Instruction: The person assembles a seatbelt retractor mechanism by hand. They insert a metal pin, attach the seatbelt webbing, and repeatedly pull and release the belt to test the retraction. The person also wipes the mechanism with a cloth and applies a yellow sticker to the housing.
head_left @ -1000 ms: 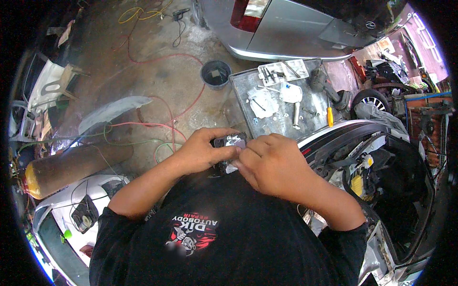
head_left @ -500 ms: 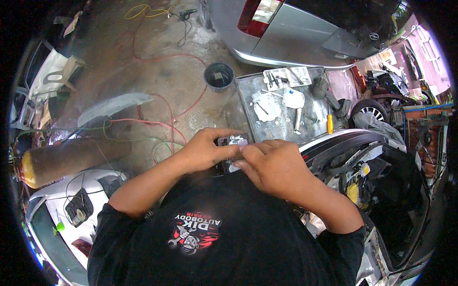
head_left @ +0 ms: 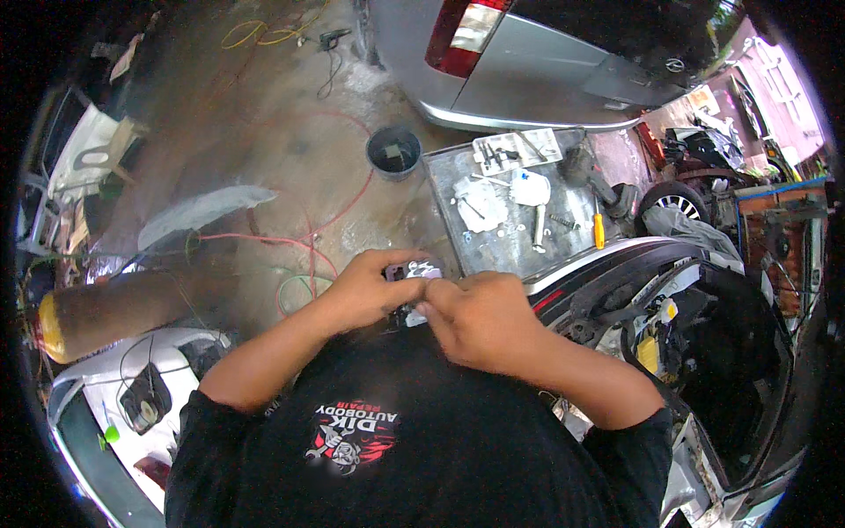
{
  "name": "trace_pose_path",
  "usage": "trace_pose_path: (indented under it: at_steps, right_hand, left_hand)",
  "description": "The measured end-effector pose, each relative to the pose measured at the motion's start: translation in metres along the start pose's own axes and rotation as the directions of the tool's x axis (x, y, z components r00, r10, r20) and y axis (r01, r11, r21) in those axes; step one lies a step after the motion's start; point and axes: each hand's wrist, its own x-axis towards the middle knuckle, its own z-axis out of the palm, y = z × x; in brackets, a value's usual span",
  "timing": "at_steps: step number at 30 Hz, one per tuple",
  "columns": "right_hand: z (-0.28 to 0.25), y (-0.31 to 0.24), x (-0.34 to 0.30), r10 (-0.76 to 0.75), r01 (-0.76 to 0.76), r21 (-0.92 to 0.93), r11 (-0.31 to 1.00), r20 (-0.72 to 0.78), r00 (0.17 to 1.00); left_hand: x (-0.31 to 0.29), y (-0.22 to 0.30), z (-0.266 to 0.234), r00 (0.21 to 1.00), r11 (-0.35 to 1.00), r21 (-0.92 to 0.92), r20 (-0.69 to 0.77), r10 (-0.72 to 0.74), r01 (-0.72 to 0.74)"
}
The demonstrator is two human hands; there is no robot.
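Close to my body, my left hand (head_left: 370, 289) grips a small dark part with white and pale grey patches (head_left: 421, 269), thumb laid across its near side. My right hand (head_left: 480, 315) is bent over the same part from the right, its fingertips pinched together at the edge. Whether those fingertips hold a smaller piece is hidden. Just beyond my hands stands a grey metal-topped table (head_left: 488, 253). On it are a white tray (head_left: 547, 147) with small tools or parts, white flat pieces (head_left: 480, 205), a coil spring (head_left: 563, 222) and a yellow-handled screwdriver (head_left: 599, 231).
A dark bucket (head_left: 393, 154) stands left of the table. Red hoses (head_left: 264, 238) run over the floor near a brown gas cylinder (head_left: 132, 315). A silver car (head_left: 537, 88) is parked beyond. At my right lies a dark car body part (head_left: 704, 317), with a wheel (head_left: 676, 204) behind.
My view has shifted slightly, so the table and bucket sit a little further left. Both hands stay on the dark part, and the right hand's fingers are curled in more tightly.
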Motion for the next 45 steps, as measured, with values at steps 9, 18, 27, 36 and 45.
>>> trace_pose_path:
  at_steps: [9, 18, 27, 36, 45]
  right_hand:
    - [-0.008, 0.087, -0.01, 0.121, -0.085, 0.332, 0.939, -0.088, 0.989]
    - [0.044, 0.027, 0.009, 0.048, 0.083, 0.576, 0.813, -0.208, 0.977]
    - [0.056, 0.227, -0.027, 0.724, -0.292, 0.792, 0.536, -0.254, 0.641]
    - [0.071, 0.307, -0.016, 0.653, -0.629, 0.233, 0.742, -0.465, 0.598]
    - [0.061, 0.312, 0.03, 0.456, -0.497, -0.127, 0.858, -0.256, 0.853]
  left_hand:
    - [-0.011, -0.004, -0.013, 0.997, 0.992, -0.128, -0.081, -0.016, 0.005]
    - [-0.014, 0.002, -0.015, 0.995, 0.995, -0.1, -0.095, -0.033, 0.023]
    - [-0.029, -0.014, -0.028, 0.98, 0.961, -0.275, -0.178, -0.09, 0.038]
    - [-0.04, -0.015, -0.043, 0.984, 0.964, -0.257, -0.138, -0.111, 0.072]
    - [-0.042, 0.018, -0.042, 0.998, 0.937, -0.343, 0.026, -0.061, 0.067]
